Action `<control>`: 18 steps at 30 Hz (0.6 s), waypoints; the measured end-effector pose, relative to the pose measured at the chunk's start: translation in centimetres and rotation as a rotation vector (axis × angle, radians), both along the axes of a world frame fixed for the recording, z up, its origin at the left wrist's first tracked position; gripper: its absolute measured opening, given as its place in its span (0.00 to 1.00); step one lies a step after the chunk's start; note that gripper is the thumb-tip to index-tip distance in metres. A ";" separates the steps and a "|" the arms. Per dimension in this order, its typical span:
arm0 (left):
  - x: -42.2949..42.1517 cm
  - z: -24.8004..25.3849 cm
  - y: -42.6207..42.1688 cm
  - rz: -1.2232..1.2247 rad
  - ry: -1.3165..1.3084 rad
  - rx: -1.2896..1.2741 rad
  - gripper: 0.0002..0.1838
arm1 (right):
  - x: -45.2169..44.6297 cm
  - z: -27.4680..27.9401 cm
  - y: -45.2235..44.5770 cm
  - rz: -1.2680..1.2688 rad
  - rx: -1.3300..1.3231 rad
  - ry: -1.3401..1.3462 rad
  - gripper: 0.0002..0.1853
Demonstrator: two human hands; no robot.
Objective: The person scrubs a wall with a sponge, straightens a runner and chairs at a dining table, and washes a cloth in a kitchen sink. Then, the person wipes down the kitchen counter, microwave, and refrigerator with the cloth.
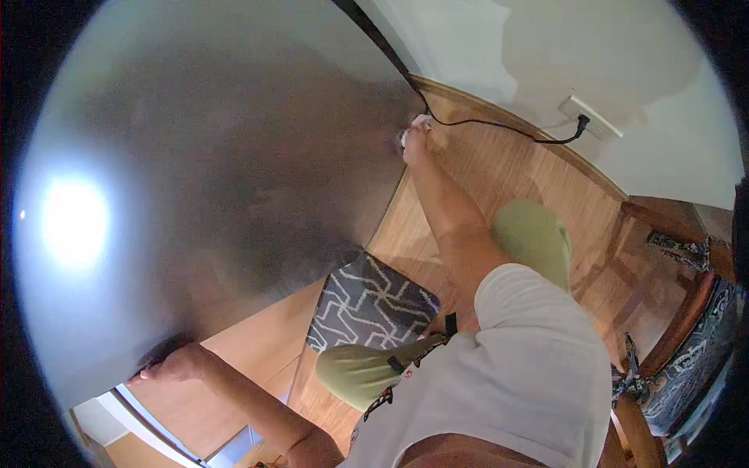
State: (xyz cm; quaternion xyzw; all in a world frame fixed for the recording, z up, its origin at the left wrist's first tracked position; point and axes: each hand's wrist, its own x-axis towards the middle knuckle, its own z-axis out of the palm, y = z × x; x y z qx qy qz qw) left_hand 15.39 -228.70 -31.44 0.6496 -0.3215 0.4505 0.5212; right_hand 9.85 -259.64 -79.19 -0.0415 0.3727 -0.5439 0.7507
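A large grey metallic panel (234, 156), smooth like the side of an appliance, fills the upper left. My right hand (418, 145) is closed on a white cloth (422, 120), held against the panel's lower edge near the wall corner. Much of the cloth is hidden by my fingers. At the panel's other edge, lower left, my left hand (178, 364) lies along the border with its fingers stretched out. A dark reflection shows on the panel beside it. The tips of those fingers are hard to make out.
A black cord (499, 124) runs along the floor from behind the panel to a wall outlet (591, 118). A dark patterned mat (374, 304) lies between my knees and the panel. At right stands a wooden chair (677, 331) with a patterned cushion (698, 366).
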 end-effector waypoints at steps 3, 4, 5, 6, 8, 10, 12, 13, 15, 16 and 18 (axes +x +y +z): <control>0.4 0.1 0.4 0.017 0.005 0.007 0.42 | 1.8 4.9 -3.9 -0.178 -0.142 0.392 0.08; 0.7 0.1 0.9 0.026 -0.019 0.032 0.42 | -0.1 14.3 -3.3 -0.203 -0.267 0.548 0.09; 0.4 0.1 0.8 0.013 -0.009 0.030 0.42 | 0.9 19.3 -3.3 -0.227 -0.451 0.625 0.12; 0.1 0.1 0.5 0.095 -0.021 0.017 0.43 | 1.9 24.3 -3.3 -0.262 -0.642 0.692 0.17; -0.3 0.2 0.5 0.159 -0.028 0.010 0.43 | 2.9 36.9 -2.6 -0.434 -0.816 0.763 0.09; 0.2 0.0 1.0 0.148 -0.012 -0.002 0.42 | 2.6 47.4 -1.9 -0.289 -1.118 0.636 0.20; 0.7 -0.1 1.2 0.135 -0.012 -0.023 0.43 | 1.3 56.5 -1.3 -0.469 -1.260 0.647 0.18; 0.8 -0.1 1.3 0.130 -0.012 -0.032 0.43 | 0.7 59.9 -1.4 -0.553 -1.309 0.658 0.16; 1.0 -0.1 1.4 0.123 -0.017 -0.046 0.43 | 0.0 63.6 -2.9 -0.608 -1.372 0.697 0.14; 1.2 -0.1 1.5 0.120 -0.015 -0.050 0.43 | 0.6 63.4 -4.0 -0.603 -1.376 0.721 0.13; 1.4 -0.1 1.6 0.110 -0.017 -0.055 0.43 | 3.3 58.8 -6.9 -0.562 -1.302 0.742 0.11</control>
